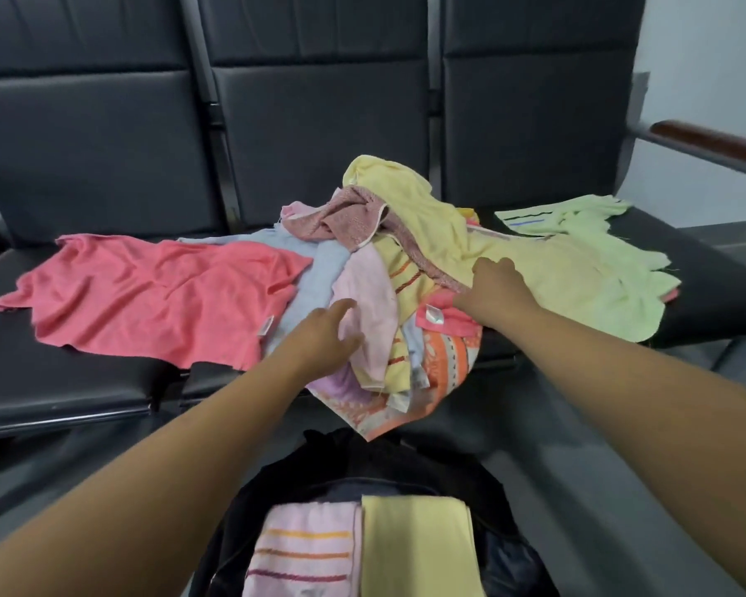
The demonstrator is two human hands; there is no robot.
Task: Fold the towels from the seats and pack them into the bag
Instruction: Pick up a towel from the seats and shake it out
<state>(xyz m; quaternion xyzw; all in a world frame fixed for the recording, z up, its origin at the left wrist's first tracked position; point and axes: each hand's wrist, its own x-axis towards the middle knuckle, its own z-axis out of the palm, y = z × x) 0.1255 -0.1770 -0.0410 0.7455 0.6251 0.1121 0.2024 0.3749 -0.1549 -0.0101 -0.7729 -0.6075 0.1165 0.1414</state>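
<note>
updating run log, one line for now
left hand on pale pink towel | right hand on towel pile | bag: two folded towels

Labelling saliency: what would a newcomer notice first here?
The jumbled heap of coloured towels mid-frame on the black seats, with the left hand and right hand both on it. Next, the coral towel spread out to its left, and the open black bag at the bottom edge holding a pink striped towel beside a yellow towel, both folded.
</note>
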